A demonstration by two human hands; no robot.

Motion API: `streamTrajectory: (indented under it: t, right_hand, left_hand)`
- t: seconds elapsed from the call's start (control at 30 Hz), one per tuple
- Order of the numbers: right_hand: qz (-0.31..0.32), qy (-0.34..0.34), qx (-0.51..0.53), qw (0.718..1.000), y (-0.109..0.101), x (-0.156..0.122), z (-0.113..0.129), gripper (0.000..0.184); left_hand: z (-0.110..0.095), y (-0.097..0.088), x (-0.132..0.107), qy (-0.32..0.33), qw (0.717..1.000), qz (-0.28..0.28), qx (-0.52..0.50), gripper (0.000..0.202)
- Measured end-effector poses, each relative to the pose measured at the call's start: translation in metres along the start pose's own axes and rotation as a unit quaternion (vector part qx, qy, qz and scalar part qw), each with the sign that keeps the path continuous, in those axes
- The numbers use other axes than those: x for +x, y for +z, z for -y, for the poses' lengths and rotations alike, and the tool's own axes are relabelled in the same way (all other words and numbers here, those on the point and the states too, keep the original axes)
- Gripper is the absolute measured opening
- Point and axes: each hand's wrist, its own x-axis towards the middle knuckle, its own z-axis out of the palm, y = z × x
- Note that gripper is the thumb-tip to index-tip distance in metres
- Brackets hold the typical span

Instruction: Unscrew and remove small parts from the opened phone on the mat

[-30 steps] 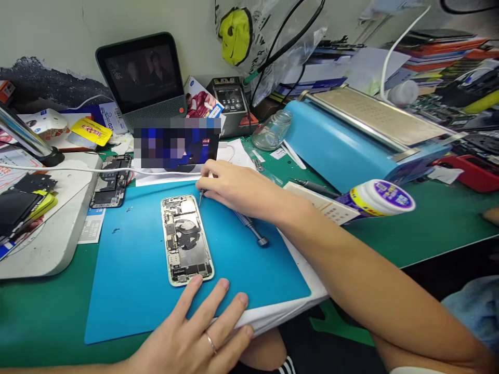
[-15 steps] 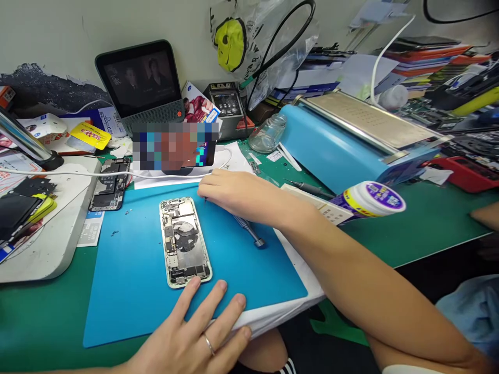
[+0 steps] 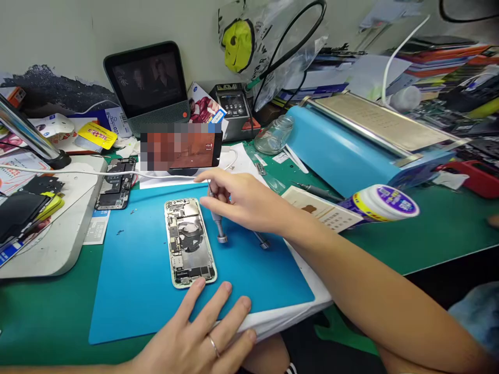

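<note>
An opened smartphone (image 3: 191, 244) with bare inner parts lies on the blue mat (image 3: 136, 291). My left hand (image 3: 206, 327) rests with fingers spread at the mat's front, its index fingertip at the phone's bottom edge. To the right of the phone's upper end, my right hand (image 3: 241, 200) is closed around a slim grey screwdriver (image 3: 218, 224), whose capped end points toward me. A second screwdriver (image 3: 262, 240) lies on the mat, partly hidden by that hand. Tiny dark bits (image 3: 120, 232) are scattered left of the phone.
Behind the mat stands a propped phone (image 3: 198, 150) with its screen on. Another opened phone (image 3: 116, 184) lies at the left. On the right are a printed card (image 3: 317, 210), a white tub (image 3: 390, 202) and a blue machine (image 3: 343, 150). A white cable (image 3: 89, 172) crosses the back.
My right hand has turned and raised its fingers, and the screwdriver now shows in its grasp. My left hand stays at the phone's bottom edge. The whole view has shifted slightly.
</note>
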Motion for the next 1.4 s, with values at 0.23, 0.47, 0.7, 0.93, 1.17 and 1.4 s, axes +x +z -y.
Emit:
streamTrajectory:
  t: [0.23,0.47,0.7,0.93,1.17,1.4]
  right_hand:
    - [0.085,0.073,-0.096,0.989,0.007,0.001,-0.003,0.034]
    - [0.088,0.079,-0.138,0.983,0.009,0.002,-0.003,0.028]
    - [0.076,0.048,-0.151,0.984,0.013,0.003,-0.003,0.029]
    - [0.085,0.017,-0.148,0.985,0.011,0.004,-0.001,0.027]
    - [0.079,0.016,-0.180,0.980,0.009,0.004,0.000,0.025]
    - [0.049,0.099,-0.276,0.955,-0.008,0.000,0.002,0.026]
  left_hand:
    - [-0.001,-0.001,0.001,0.001,1.000,0.012,-0.008,0.053]
    - [0.002,-0.001,0.000,0.014,1.000,0.021,-0.007,0.058]
    - [0.007,-0.005,0.005,0.017,1.000,-0.016,0.011,0.047]
    - [0.008,-0.005,0.003,0.030,1.000,0.006,0.002,0.055]
    - [0.010,-0.005,0.006,0.024,1.000,-0.013,0.013,0.058]
    - [0.008,-0.004,0.001,0.027,1.000,-0.001,0.006,0.056]
